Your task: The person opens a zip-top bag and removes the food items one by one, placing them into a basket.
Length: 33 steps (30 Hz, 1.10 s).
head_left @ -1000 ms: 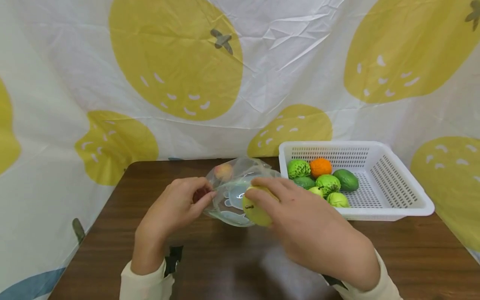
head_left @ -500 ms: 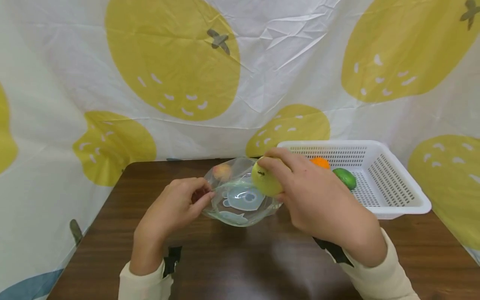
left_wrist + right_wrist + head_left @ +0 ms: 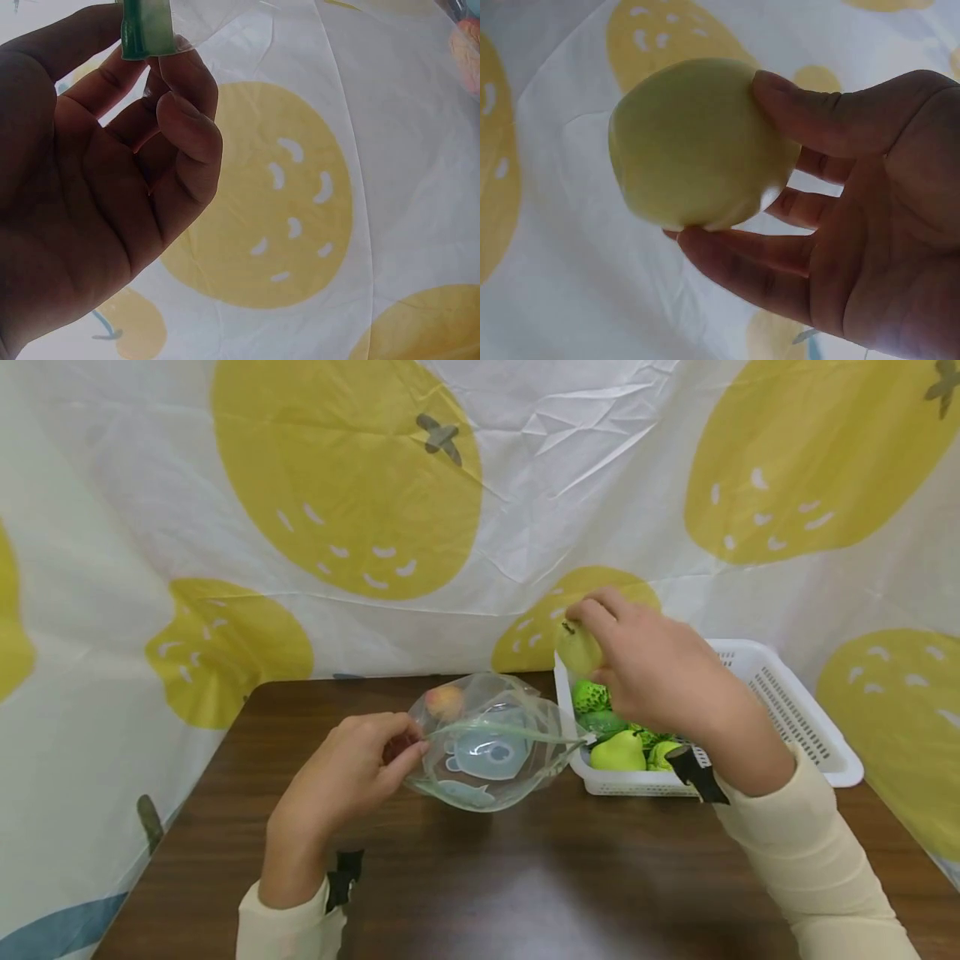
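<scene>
My left hand [image 3: 352,777] pinches the left end of a clear zip bag [image 3: 536,768] with a pale blue animal print. The left wrist view shows the bag's green strip [image 3: 148,30] between thumb and fingers. Through the film at the bag's far left shows a peach [image 3: 446,702]. My right hand [image 3: 660,672] holds a yellow-green apple [image 3: 577,649] up in the air, right of the bag and over the near-left side of the white basket. In the right wrist view, thumb and fingers wrap around the apple [image 3: 694,142].
The white perforated basket [image 3: 813,718] stands at the right on the brown wooden table [image 3: 480,893]. A green pear [image 3: 618,752] and several green fruits lie in its left part, partly covered by my right arm. A fruit-printed cloth [image 3: 517,468] hangs behind the table.
My right hand has lifted the apple up and to the right, away from the bag's opening. The left hand keeps its place at the bag's edge.
</scene>
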Motion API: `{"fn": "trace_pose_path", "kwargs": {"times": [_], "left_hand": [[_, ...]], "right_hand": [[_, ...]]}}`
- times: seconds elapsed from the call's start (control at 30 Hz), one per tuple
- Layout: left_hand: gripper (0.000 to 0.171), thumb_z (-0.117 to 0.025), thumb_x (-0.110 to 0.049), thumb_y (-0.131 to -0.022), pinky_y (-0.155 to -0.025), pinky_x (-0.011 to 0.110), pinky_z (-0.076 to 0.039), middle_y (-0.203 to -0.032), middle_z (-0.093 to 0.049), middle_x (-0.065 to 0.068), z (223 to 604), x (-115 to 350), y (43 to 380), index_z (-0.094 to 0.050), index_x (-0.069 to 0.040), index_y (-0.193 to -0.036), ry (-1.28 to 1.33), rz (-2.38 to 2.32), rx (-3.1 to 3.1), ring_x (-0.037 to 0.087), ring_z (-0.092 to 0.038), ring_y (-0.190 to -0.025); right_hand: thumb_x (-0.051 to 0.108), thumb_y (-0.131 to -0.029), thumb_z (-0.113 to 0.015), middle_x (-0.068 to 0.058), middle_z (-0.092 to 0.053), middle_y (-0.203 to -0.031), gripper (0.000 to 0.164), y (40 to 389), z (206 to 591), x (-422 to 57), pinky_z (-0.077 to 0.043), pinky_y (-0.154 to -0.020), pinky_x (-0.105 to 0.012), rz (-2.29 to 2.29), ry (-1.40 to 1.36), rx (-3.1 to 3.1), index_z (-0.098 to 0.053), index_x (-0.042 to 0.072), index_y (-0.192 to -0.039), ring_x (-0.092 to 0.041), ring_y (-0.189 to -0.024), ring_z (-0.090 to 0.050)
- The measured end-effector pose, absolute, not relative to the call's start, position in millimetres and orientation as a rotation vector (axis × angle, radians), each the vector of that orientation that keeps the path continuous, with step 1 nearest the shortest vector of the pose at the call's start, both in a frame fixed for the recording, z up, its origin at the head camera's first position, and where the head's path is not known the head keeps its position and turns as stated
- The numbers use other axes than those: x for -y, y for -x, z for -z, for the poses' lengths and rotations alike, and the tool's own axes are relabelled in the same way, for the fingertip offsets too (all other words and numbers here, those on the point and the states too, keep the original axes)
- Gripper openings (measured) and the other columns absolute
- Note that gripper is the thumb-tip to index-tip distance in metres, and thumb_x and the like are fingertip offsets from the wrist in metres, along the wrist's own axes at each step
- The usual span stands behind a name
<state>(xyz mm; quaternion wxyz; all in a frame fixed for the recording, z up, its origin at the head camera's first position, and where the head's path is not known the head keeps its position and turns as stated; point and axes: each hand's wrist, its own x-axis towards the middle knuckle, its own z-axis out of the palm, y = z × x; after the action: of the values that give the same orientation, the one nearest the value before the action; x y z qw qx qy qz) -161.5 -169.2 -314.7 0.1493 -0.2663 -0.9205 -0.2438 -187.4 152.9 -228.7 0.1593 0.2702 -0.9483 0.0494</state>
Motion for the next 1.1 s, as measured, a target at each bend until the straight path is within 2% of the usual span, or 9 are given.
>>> {"fn": "trace_pose_path", "kwargs": {"times": [0.2,0.4,0.53,0.73,0.9,1.1], "left_hand": [[0.007,-0.074,-0.014,-0.092,-0.059,0.024,-0.047,-0.071,-0.060,-0.008,315.2,169.5,161.8,-0.069,-0.014,-0.086,0.772,0.698,2.646,0.006,-0.052,-0.063],[0.007,-0.074,-0.014,-0.092,-0.059,0.024,-0.047,-0.070,-0.059,-0.008,315.6,170.2,161.9,-0.069,-0.014,-0.086,0.771,0.701,2.644,0.006,-0.052,-0.063],[0.008,-0.074,-0.014,-0.092,-0.059,0.024,-0.047,-0.070,-0.059,-0.008,315.6,170.8,161.7,-0.069,-0.014,-0.085,0.766,0.700,2.648,0.007,-0.052,-0.064],[0.009,-0.073,-0.014,-0.092,-0.059,0.024,-0.046,-0.069,-0.058,-0.008,316.4,171.4,161.8,-0.068,-0.015,-0.085,0.772,0.712,2.643,0.007,-0.051,-0.063],[0.008,-0.073,-0.014,-0.092,-0.059,0.024,-0.046,-0.069,-0.058,-0.008,316.2,172.1,162.2,-0.069,-0.015,-0.085,0.765,0.707,2.639,0.007,-0.051,-0.063],[0.007,-0.073,-0.014,-0.091,-0.059,0.024,-0.046,-0.070,-0.058,-0.008,315.2,172.3,162.1,-0.069,-0.014,-0.086,0.762,0.708,2.643,0.007,-0.051,-0.063]], "right_hand": [[0.017,-0.089,-0.075,-0.012,-0.047,-0.142,0.061,209.9,231.4,-170.5,-0.051,-0.071,-0.043,-0.174,-0.751,2.801,-0.043,0.011,-0.140,-0.028,-0.086,-0.063],[0.027,-0.089,-0.076,-0.018,-0.047,-0.139,0.069,234.6,235.3,-190.7,-0.052,-0.081,-0.052,-0.197,-0.694,2.872,-0.040,0.007,-0.144,-0.034,-0.093,-0.062],[0.028,-0.088,-0.077,-0.019,-0.051,-0.127,0.065,252.9,241.8,-206.7,-0.051,-0.079,-0.051,-0.172,-0.647,2.897,-0.044,0.005,-0.139,-0.035,-0.092,-0.060],[0.027,-0.086,-0.073,-0.024,-0.052,-0.116,0.056,281.3,256.1,-234.7,-0.048,-0.073,-0.051,-0.072,-0.605,2.955,-0.046,0.002,-0.128,-0.035,-0.082,-0.057],[0.023,-0.085,-0.069,-0.029,-0.051,-0.111,0.052,299.8,268.2,-258.7,-0.047,-0.077,-0.055,-0.038,-0.580,3.006,-0.045,-0.004,-0.123,-0.038,-0.084,-0.056],[0.019,-0.086,-0.068,-0.030,-0.049,-0.107,0.051,315.9,282.9,-278.8,-0.046,-0.077,-0.053,-0.039,-0.523,3.088,-0.044,-0.007,-0.122,-0.038,-0.085,-0.053]]}}
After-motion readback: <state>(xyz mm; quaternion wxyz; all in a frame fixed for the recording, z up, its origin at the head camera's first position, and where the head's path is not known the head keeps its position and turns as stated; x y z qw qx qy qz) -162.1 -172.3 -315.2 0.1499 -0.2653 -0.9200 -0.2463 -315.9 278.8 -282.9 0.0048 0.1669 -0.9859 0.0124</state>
